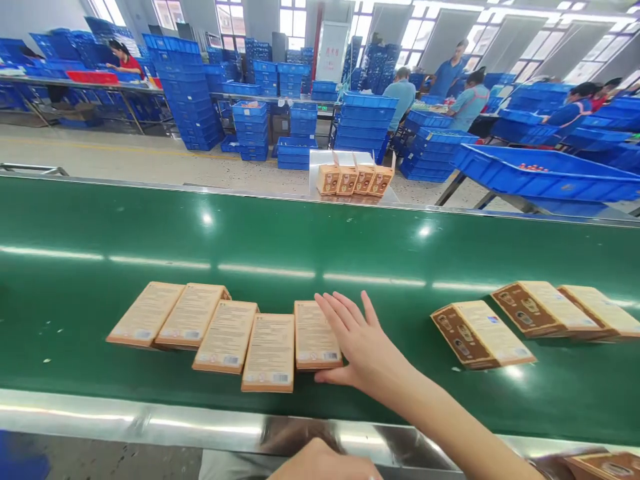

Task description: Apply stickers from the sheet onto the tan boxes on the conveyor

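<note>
Head view: from where I'm standing, one person at a green belt [280, 233], printed cartons lying on it.
R hand [357, 340]: in from the R, palm down, fingers spread wide over the R edge of the end carton [311, 333]; thumb by its near R corner. Open, not closed round it.
L hand [325, 465]: btm edge of view, at the near metal rail [200, 430], mostly cut off; can't tell if it's gripping anything.
Carton row [226, 337]: 5 incl. the end one, staggered, close tog., mid-belt to L of R hand; tan text faces up, barcodes twd the person.
R-side trio [500, 330]: 3 more cartons, well apart from the row, set at an angle, brown pic sides showing.
Btm R corner: part of another brown carton [607, 465].
Far ledge [319, 160]: 4 upright cartons [347, 181] side by side, flaps up, past the belt.
Back of rm: tall stacks of blue crates [183, 93], several co-workers [470, 100] at tables, windows behind.
</note>
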{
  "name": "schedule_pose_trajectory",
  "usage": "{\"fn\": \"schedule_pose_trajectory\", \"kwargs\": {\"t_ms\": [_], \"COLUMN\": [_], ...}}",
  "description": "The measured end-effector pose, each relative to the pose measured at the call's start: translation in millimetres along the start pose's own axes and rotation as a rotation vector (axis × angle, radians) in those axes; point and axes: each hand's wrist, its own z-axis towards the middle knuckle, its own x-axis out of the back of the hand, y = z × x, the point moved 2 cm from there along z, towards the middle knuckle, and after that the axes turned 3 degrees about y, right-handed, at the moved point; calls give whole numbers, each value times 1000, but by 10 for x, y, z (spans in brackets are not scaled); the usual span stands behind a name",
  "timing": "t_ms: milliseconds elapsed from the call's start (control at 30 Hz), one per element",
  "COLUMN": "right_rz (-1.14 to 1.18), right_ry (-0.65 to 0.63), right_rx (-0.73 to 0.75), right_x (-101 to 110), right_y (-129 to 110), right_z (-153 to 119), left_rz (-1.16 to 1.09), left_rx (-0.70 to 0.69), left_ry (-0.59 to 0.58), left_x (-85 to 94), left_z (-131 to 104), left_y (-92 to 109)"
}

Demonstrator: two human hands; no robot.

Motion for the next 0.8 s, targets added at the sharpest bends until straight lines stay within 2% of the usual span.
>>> {"fn": "schedule_pose_trajectory", "kwargs": {"t_ms": [67,133,233,333,433,500,633,700,800], "right_rz": [68,154,344,482,416,330,258,193,55], "right_ry": [-29,-19,9,-13,105,193,228,268,416], "right_rx": [37,36,-37,-69,12,57,100,111,101], "right_x": [58,220,521,677,676,650,619,583,494], "right_y": [-32,-2,22,-97,-270,-340,-369,-380,-423], "right_z": [110,101,-80,-290,-402,-431,-485,-554,-703], "left_rz": [66,105,86,13,-66,-104,-38,-9,-56], "left_rx": [-5,50,158,160,107,85,124,133,93], "left_ry": [66,167,269,295,255,188,73,82,118], "left_x": [78,167,268,297,278,259,233,220,182], "left_z": [-51,-111,-176,-168,-123,-98,-72,-51,5], "left_y": [59,94,125,171,233,273,307,310,321]}}
